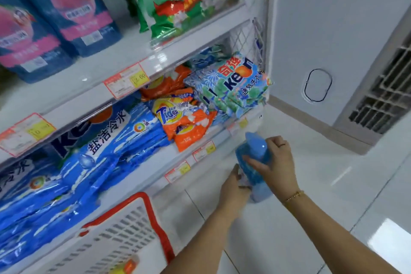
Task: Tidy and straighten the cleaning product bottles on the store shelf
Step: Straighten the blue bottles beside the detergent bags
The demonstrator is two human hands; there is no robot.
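A blue plastic bottle (255, 158) with a lighter blue cap hangs in the air below the front edge of the lower shelf (155, 173), near the shelf's right end. My right hand (274, 162) grips it around the upper body from the right. My left hand (233, 187) holds the bottle's lower part from the left, fingers around a pale label. The bottle's base is partly hidden by both hands.
Blue Keon bags (93, 162), orange Tide bags (184, 122) and light-blue Keon packs (235, 87) lie on the lower shelf. Blue-and-pink bottles (66, 13) and green bags (189, 0) stand above. A white basket with red rim (124, 236) sits below left. White floor tiles (311, 184) spread right.
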